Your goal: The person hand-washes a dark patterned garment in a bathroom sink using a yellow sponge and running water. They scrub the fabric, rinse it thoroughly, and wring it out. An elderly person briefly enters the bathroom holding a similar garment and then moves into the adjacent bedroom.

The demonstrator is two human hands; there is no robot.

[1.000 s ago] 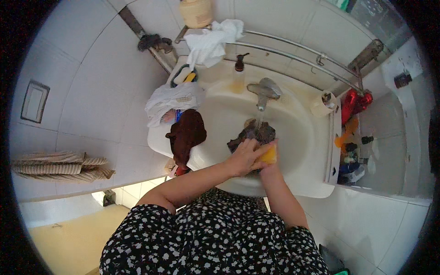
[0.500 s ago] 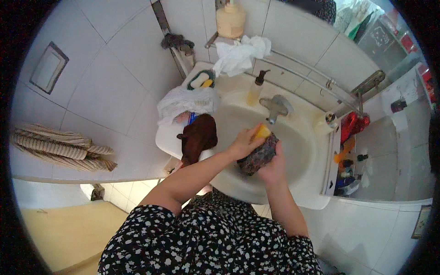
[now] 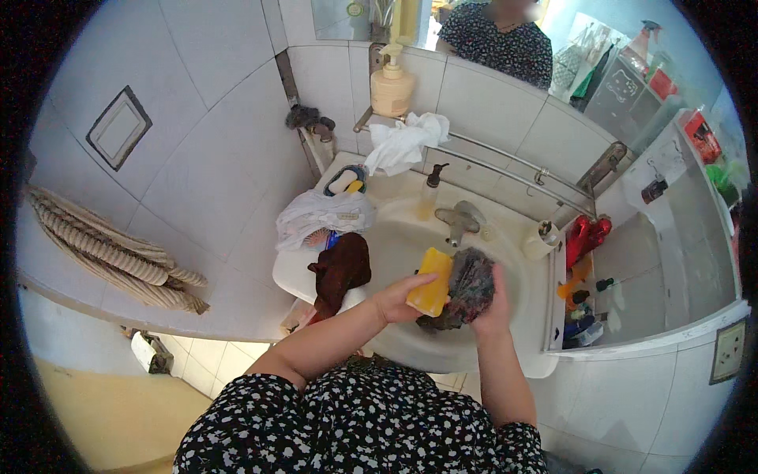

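Observation:
A yellow bar of soap is gripped in my left hand, its broad side showing. Just right of it, my right hand clasps a bunched dark grey cloth, with the fingers mostly hidden behind it. Whether it is a sock or another small garment I cannot tell. Both hands are over the bowl of the white sink, in front of the metal faucet. To the left, a dark brown cloth lies over the sink's edge.
A white plastic bag and a soap dish sit on the sink's left ledge. Behind the bowl stand a pump bottle and a cup. A white cloth hangs on the metal rail. An open cabinet is at right.
The soap has come away from the top of the dark cloth and turned broadside in my left hand. The cloth has shifted right with my right hand. The view has tilted up, showing more mirror.

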